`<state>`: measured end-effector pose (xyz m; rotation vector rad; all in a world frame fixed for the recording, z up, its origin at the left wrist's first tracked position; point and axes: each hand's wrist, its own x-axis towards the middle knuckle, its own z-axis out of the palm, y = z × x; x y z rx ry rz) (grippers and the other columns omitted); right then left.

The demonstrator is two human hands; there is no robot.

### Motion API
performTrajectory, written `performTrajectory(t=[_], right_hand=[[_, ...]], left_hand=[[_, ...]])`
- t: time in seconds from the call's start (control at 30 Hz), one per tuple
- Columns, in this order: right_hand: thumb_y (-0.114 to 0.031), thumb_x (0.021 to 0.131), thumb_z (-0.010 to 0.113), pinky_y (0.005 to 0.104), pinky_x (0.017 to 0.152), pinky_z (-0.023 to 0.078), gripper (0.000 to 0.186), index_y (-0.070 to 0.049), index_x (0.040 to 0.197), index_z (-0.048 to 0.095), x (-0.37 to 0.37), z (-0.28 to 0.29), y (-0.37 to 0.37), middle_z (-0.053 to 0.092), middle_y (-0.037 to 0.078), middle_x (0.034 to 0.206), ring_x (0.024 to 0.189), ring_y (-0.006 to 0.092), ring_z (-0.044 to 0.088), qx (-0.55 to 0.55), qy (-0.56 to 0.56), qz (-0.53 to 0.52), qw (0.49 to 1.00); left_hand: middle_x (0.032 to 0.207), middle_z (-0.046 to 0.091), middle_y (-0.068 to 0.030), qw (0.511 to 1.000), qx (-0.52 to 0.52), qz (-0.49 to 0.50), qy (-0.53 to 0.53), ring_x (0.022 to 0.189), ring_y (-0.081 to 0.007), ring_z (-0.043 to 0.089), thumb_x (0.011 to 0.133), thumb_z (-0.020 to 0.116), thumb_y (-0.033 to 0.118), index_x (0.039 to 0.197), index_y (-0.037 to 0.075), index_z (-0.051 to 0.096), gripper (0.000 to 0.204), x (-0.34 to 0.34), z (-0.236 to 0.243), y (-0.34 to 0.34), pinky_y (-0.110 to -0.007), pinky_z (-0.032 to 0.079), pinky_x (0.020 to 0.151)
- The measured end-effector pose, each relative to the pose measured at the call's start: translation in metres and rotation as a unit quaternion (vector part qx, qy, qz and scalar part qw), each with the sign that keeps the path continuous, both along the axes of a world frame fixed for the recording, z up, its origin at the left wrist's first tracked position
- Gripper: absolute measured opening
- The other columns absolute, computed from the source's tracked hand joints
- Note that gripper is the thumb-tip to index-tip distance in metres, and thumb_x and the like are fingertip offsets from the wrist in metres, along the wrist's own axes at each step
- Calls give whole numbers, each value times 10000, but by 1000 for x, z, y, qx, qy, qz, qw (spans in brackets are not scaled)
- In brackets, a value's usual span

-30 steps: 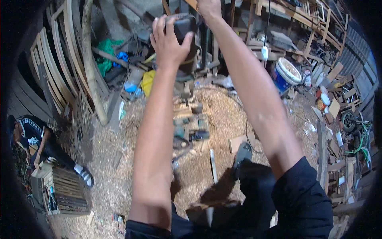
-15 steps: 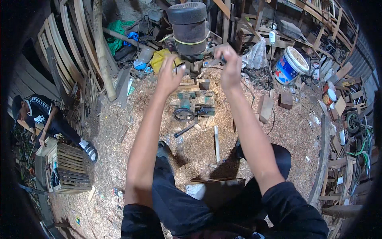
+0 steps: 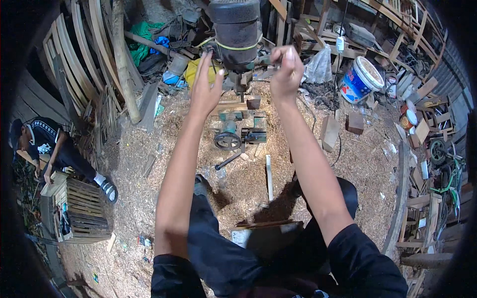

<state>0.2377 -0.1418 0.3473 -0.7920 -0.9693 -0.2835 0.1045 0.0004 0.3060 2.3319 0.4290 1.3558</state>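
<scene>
A drill press with a dark cylindrical motor (image 3: 237, 37) and a yellow band stands before me. Its spindle (image 3: 242, 94) points down at a wooden piece (image 3: 230, 107) above a green metal vise (image 3: 229, 124) with a round handwheel (image 3: 228, 141). Left of the motor, my left hand (image 3: 203, 94) is raised, fingers stretched and thumb apart, beside a thin dark rod (image 3: 214, 64). On the other side, my right hand (image 3: 287, 74) has its fingers curled; what it holds, if anything, I cannot make out.
At left a person (image 3: 47, 144) sits by a slatted crate (image 3: 87, 211). Curved timber strips (image 3: 74, 57) lean behind. A white-and-blue bucket (image 3: 361, 79) and wooden blocks (image 3: 329, 133) stand at right. Wood shavings cover the floor. A board (image 3: 266, 236) lies between my legs.
My left hand's fingers have straightened and it has shifted slightly left. My right hand has risen slightly, still curled. The whole view has moved a little.
</scene>
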Motion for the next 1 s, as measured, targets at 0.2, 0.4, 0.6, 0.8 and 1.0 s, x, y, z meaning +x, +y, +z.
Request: performTrajectory(t=[0.2, 0.4, 0.6, 0.8, 1.0], right_hand=[[-598, 984, 445, 349, 625, 419, 586, -28, 922, 565, 73, 82, 62, 590, 90, 747, 685, 203, 560, -63, -6, -80, 995], [-441, 1019, 454, 458, 885, 460, 491, -9, 1246, 513, 136, 111, 97, 620, 279, 1093, 1042, 435, 594, -171, -73, -212, 959], [-402, 984, 547, 362, 1049, 400, 621, 28, 1415, 426, 134, 53, 78, 575, 215, 1324, 1247, 297, 537, -193, -75, -138, 969], [-249, 966, 564, 393, 791, 498, 296, 32, 1043, 620, 21, -173, 20, 660, 188, 915, 871, 271, 647, -411, 48, -62, 908], [-285, 1007, 499, 418, 775, 526, 398, 38, 1235, 543, -52, -299, 3, 643, 244, 925, 842, 338, 665, -526, -105, 39, 843]], left_hand=[[1593, 238, -189, 969, 230, 48, 77, 1479, -337, 220, 975, 531, 353, 1526, 56, 270, 678, 64, 77, 6, -519, 177, 1182], [1598, 141, -247, 971, 198, 92, 98, 1475, -391, 176, 953, 511, 319, 1546, 32, 158, 748, 79, 79, 6, -548, 188, 1173], [1461, 429, -233, 994, 70, 82, 35, 1373, -366, 392, 981, 501, 379, 1448, 43, 396, 585, 24, -26, 24, -492, 285, 1123], [918, 671, -271, 907, -345, 216, 107, 957, -452, 625, 994, 475, 377, 1072, -41, 613, 447, -69, -216, 8, -511, 463, 858], [1062, 646, -308, 859, -375, 227, 264, 1059, -473, 592, 970, 493, 434, 1112, -50, 624, 521, -112, -373, -12, -505, 451, 932]])
